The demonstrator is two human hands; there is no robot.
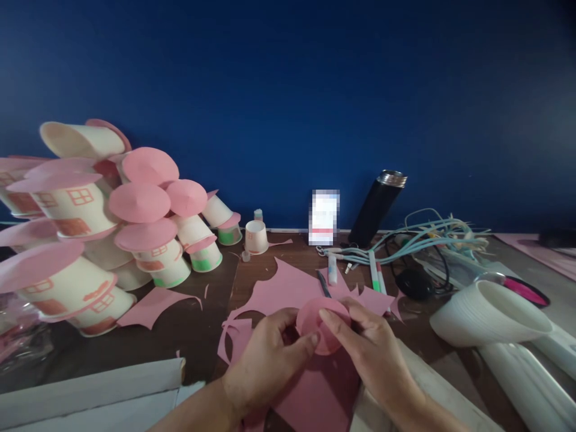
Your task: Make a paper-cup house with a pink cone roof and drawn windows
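Between both hands is a round pink paper disc (322,336), held above the table. My left hand (274,354) grips its left edge, thumb across the front. On the other side my right hand (366,339) pinches it, its thumb pressing near the middle. Scraps of pink paper (283,285) with curved cut-outs lie under and behind the hands. Just beyond the disc are a dark pen-like tool (323,283) and a small glue stick (332,270). A single paper cup (256,237) with a drawn window stands at the back.
At left, stacked paper cups (85,210) wear pink paper cone roofs. A lit phone (324,217) and a black flask (378,207) lean against the blue wall. Cables (427,237), markers (374,271) and nested white cups (486,315) occupy the right. A cardboard piece (94,384) is front left.
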